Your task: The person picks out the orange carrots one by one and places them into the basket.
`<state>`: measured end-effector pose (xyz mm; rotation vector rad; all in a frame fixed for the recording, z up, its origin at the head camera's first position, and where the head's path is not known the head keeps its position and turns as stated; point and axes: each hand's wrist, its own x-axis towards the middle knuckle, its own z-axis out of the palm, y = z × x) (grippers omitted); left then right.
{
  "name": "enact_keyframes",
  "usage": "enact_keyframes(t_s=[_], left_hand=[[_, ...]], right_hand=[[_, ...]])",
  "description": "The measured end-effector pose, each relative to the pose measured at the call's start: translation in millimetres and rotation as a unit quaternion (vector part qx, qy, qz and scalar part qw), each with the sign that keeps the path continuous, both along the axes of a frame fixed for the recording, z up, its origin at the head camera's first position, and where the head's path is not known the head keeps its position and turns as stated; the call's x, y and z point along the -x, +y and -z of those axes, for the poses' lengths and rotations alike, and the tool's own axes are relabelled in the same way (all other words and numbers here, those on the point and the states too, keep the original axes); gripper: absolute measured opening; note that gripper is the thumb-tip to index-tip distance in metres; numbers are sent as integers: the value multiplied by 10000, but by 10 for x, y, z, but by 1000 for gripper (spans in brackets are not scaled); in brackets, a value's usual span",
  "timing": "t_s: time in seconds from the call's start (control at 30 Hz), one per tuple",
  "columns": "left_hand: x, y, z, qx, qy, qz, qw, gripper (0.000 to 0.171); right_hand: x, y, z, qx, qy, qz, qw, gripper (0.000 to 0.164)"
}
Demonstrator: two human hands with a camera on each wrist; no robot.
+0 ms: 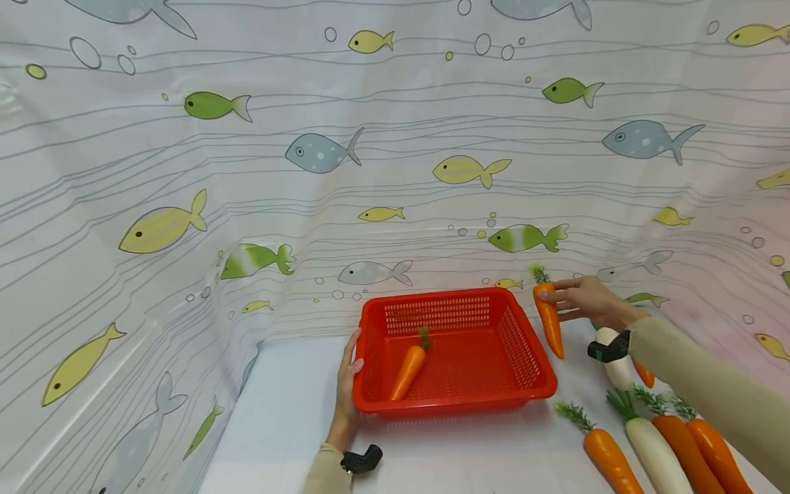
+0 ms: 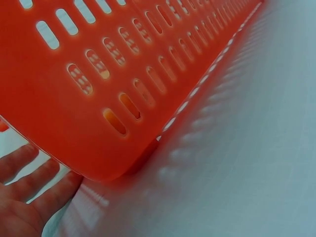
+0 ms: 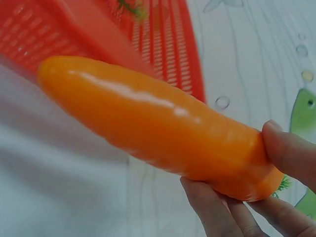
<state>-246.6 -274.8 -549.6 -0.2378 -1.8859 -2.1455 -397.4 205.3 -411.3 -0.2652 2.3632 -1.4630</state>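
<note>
My right hand [image 1: 583, 300] pinches an orange carrot [image 1: 548, 319] near its leafy top, thumb on one side and fingers on the other. The carrot hangs tip down beside the right wall of a red plastic basket [image 1: 457, 405]; in the right wrist view this carrot [image 3: 148, 118] fills the middle. Along the basket's left side lies my left hand [image 1: 347, 370], with its fingers fairly straight against the rim. The left wrist view has its fingertips [image 2: 49, 170] at the edge of the slotted wall. Inside the basket, another carrot [image 1: 409, 372] leans toward the left.
At the lower right lie a carrot [image 1: 607, 456], a white radish [image 1: 657, 453] and more carrots [image 1: 710, 446]. Another white radish [image 1: 617, 363] is partly hidden behind my right wrist. A fish-patterned sheet [image 1: 395, 103] rises behind the white tabletop [image 1: 278, 425].
</note>
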Motion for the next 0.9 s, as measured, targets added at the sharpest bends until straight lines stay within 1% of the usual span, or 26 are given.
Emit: enact_keyframes(t_s=[0.13, 0.23, 0.33, 0.47, 0.63, 0.73, 0.9], left_hand=[[12, 6, -6, 32, 42, -26, 10000, 65], [16, 6, -15, 6, 63, -11, 10000, 65], [18, 0, -16, -40, 53, 11, 10000, 65], [23, -8, -7, -20, 46, 8, 10000, 64], [25, -14, 10, 48, 34, -13, 10000, 64], [20, -14, 9, 59, 27, -36, 10000, 64], [13, 1, -3, 40, 53, -94, 9999, 64]], right_hand=[[-2, -101, -124, 230, -67, -57, 9997, 89], [-15, -186, -185, 578, -285, -101, 9979, 88], [-27, -272, -202, 912, -497, -192, 9944, 84], [-33, -391, -174, 1220, -661, -327, 9898, 77], [-47, -583, -115, 1310, -734, -407, 9878, 76], [-50, -733, -74, 1405, -785, -385, 9862, 75], [-53, -1031, 33, 1535, -906, -381, 9832, 69]])
